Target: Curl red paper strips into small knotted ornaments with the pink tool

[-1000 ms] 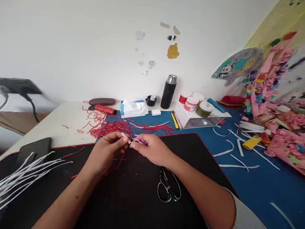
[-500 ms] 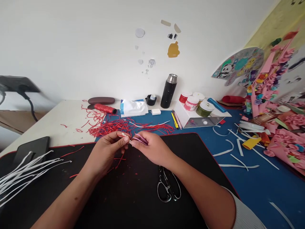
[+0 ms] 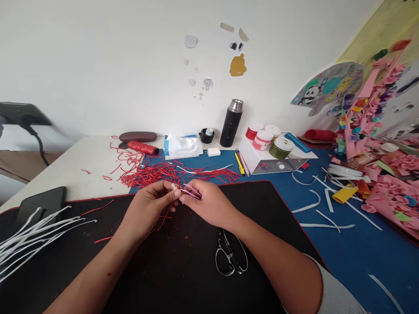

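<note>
Both forearms reach in over the black mat point(image 3: 183, 270) on the worktop point(image 3: 81, 161), with the hands meeting fingertip to fingertip. Left hand point(image 3: 149, 207): narrow grip, pinching the end of the pink strips point(image 3: 192, 192). Right hand point(image 3: 211, 204): grip closed on the same strips just above the mat, with scissors point(image 3: 231, 257) by the wrist. Pose and hold are unchanged from half a second earlier.

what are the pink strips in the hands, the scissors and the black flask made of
Pink strips: thin, flat and matte, bending softly where pinched; likely paper or thin foam.
Scissors: grey all over with glints on the loops; looks like bare metal.
Black flask: matte black body with a shiny silver cap; probably coated steel.
</note>
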A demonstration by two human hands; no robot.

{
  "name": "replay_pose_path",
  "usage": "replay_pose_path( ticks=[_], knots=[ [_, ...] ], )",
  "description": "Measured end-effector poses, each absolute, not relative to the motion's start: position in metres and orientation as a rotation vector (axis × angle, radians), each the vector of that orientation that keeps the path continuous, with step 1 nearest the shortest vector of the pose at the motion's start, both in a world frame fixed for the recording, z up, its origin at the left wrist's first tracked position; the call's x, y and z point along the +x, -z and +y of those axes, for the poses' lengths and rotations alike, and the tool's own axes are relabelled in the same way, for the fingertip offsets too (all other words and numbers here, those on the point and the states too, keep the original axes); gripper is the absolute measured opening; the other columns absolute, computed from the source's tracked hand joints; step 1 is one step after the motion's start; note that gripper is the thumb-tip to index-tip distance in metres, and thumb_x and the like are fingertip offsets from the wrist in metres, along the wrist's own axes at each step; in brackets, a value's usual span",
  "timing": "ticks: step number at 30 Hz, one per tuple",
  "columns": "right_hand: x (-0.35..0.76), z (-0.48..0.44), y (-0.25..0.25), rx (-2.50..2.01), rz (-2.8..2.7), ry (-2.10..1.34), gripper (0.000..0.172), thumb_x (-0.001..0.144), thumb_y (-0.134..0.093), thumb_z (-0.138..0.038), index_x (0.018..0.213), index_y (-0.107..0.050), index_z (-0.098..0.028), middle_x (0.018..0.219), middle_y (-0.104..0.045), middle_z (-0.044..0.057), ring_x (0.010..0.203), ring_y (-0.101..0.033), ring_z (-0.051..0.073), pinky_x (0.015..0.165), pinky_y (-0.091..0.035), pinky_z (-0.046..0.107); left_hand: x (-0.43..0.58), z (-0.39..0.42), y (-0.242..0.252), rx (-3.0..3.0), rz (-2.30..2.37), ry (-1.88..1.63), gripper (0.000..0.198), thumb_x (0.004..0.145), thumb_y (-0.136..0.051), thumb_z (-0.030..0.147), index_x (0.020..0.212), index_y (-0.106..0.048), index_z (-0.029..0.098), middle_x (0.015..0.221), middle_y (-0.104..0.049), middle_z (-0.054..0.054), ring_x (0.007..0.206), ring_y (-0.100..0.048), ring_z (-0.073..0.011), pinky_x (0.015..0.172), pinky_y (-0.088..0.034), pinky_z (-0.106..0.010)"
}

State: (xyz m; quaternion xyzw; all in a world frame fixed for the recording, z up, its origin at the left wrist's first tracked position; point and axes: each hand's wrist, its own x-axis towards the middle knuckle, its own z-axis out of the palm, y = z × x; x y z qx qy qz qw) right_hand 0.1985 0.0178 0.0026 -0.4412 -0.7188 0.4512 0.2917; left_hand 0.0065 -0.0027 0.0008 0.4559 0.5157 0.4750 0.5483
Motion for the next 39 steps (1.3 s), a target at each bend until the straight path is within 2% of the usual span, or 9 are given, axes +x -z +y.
replay_pose_path(
  ticks=[5, 12, 29, 35, 39],
  knots=[
    [0.2, 0.019, -0.006, -1.189, -1.902, -1.212, 0.029, 0.096, -0.069, -0.039, 0.079, -0.053, -0.022, 0.073, -0.051, -0.006, 0.066, -0.044, 0.013, 0.061, -0.033, 0.029, 0.003, -0.002, -0.001, 1.0, 1.11, -1.103, 0.041, 0.067, -0.1, 0.057, 0.078, -0.085, 0.021, 0.071, -0.075, -0.002, 0.064, -0.066, -0.0147, 0.063, -0.054, -0.024],
    [0.201, 0.019, -0.008, -1.187, -1.886, -1.237, 0.032, 0.095, -0.07, -0.039, 0.076, -0.049, -0.022, 0.072, -0.05, -0.006, 0.066, -0.043, 0.013, 0.06, -0.033, 0.029, -0.001, -0.002, -0.006, 0.946, 1.146, -1.086, 0.042, 0.059, -0.106, 0.048, 0.086, -0.089, 0.022, 0.081, -0.081, -0.004, 0.068, -0.07, -0.0168, 0.067, -0.058, -0.027],
    [0.199, 0.017, -0.008, -1.338, -2.014, -1.071, 0.017, 0.093, -0.071, -0.028, 0.081, -0.062, -0.021, 0.069, -0.06, -0.004, 0.062, -0.049, 0.013, 0.059, -0.034, 0.028, 0.01, -0.005, -0.009, 1.18, 1.287, -1.024, 0.035, 0.066, -0.096, 0.054, 0.079, -0.083, 0.024, 0.073, -0.077, -0.005, 0.067, -0.068, -0.0226, 0.069, -0.055, -0.033],
    [0.198, 0.015, -0.012, -1.325, -1.997, -1.106, 0.016, 0.093, -0.073, -0.028, 0.083, -0.063, -0.021, 0.071, -0.061, -0.004, 0.062, -0.05, 0.012, 0.06, -0.035, 0.028, 0.008, -0.004, -0.009, 1.047, 1.229, -1.037, 0.038, 0.057, -0.103, 0.05, 0.077, -0.085, 0.023, 0.073, -0.077, -0.005, 0.066, -0.067, -0.0213, 0.068, -0.056, -0.033],
    [0.198, 0.015, -0.012, -1.322, -2.004, -1.093, 0.016, 0.093, -0.073, -0.029, 0.083, -0.063, -0.021, 0.071, -0.062, -0.003, 0.062, -0.05, 0.013, 0.06, -0.035, 0.028, 0.007, -0.003, -0.007, 1.076, 1.251, -1.035, 0.041, 0.057, -0.102, 0.054, 0.075, -0.084, 0.023, 0.071, -0.077, -0.005, 0.066, -0.067, -0.0211, 0.068, -0.055, -0.033]
  ],
)
